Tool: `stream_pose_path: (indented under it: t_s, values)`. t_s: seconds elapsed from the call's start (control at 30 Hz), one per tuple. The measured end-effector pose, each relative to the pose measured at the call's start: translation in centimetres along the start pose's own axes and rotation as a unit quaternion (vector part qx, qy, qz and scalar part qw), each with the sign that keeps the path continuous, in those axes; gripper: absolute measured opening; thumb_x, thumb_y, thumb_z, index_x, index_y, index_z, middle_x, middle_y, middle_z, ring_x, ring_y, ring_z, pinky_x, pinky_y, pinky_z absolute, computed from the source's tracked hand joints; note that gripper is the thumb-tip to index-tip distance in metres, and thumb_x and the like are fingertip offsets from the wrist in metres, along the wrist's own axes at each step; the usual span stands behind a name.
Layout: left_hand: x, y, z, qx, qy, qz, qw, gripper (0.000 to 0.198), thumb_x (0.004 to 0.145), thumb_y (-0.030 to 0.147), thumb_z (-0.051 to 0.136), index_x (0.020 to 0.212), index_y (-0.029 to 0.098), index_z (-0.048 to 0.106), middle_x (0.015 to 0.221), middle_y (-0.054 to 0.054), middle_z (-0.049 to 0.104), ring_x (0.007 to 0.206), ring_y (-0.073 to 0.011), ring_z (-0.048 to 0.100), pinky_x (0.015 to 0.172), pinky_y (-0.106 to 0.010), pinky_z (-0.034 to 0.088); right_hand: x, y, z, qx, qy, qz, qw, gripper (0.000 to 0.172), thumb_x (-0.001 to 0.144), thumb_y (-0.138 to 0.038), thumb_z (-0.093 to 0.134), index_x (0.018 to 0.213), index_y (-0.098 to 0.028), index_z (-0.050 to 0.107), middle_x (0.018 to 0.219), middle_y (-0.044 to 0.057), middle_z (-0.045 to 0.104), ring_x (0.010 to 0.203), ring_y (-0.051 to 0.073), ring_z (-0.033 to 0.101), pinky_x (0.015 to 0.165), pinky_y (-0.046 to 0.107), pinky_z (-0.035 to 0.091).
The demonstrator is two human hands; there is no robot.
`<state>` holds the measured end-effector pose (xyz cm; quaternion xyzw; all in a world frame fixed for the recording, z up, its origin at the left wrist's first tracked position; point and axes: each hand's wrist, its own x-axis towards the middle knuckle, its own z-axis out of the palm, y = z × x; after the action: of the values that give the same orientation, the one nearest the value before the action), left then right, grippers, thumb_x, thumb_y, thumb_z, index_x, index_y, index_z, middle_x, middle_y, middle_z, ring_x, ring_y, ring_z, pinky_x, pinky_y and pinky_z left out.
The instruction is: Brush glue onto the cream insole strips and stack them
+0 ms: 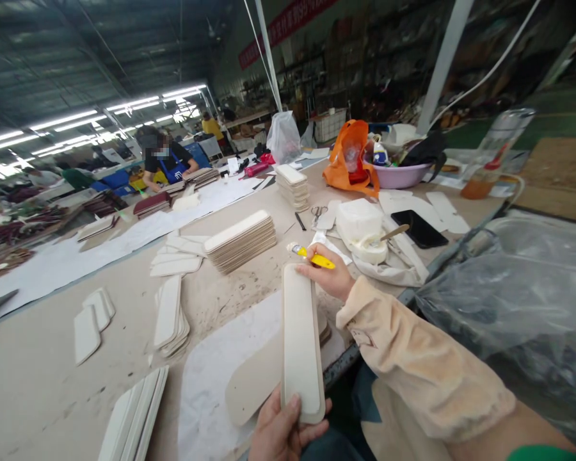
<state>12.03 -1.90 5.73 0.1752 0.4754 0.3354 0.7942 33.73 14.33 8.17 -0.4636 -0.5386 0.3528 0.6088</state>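
Note:
A long cream panel with rounded corners is raised over the near edge of the table. My left hand grips its lower end, thumb on top and fingers underneath. At the upper end my right hand holds a yellow-handled brush, its bristles pointing left, while its thumb or a finger touches the panel's top. Beneath the panel lies a beige rounded piece on a white sheet. To the right of the brush, a white tub of pale paste has a wooden stick in it.
Stacks of similar panels stand behind and to the left, with loose ones nearby. A black phone, scissors, an orange bag and a purple basin lie at the right. Across the table a co-worker handles pieces.

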Motion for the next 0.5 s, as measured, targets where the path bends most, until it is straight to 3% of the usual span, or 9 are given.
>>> stream_pose_path:
  t_s: [0.2,0.37,0.5]
  values:
    - [-0.20,0.13,-0.14,0.010,-0.027,0.013,1.000,0.055,0.073,0.024,0.075,0.123,0.013,0.056,0.101,-0.014,0.073,0.097,-0.0341,0.069,0.070,-0.033,0.060,-0.03,-0.03,-0.02,0.003,-0.004,0.002,1.000,0.035,0.070,-0.040,0.074,0.080,-0.024,0.045,0.065,-0.007,0.045,0.057,0.011,0.039,0.057,0.026,0.032]
    - [-0.84,0.48,0.05,-0.059,-0.094,0.009,0.994,0.052,0.083,0.048,0.060,0.120,0.011,0.059,0.111,-0.019,0.069,0.104,-0.0372,0.065,0.076,-0.037,0.059,-0.06,-0.45,-0.07,0.009,0.006,-0.012,1.000,0.040,0.066,-0.041,0.077,0.079,-0.022,0.045,0.066,-0.007,0.046,0.058,0.010,0.040,0.058,0.025,0.032]
    - [-0.61,0.35,0.30,-0.026,-0.079,0.025,0.996,0.045,0.085,0.044,0.059,0.115,0.011,0.062,0.105,-0.016,0.071,0.097,-0.0331,0.069,0.071,-0.034,0.060,0.10,-0.32,-0.13,0.023,0.004,-0.009,1.000,0.042,0.064,-0.041,0.079,0.079,-0.022,0.045,0.065,-0.008,0.044,0.058,0.009,0.038,0.058,0.024,0.031]
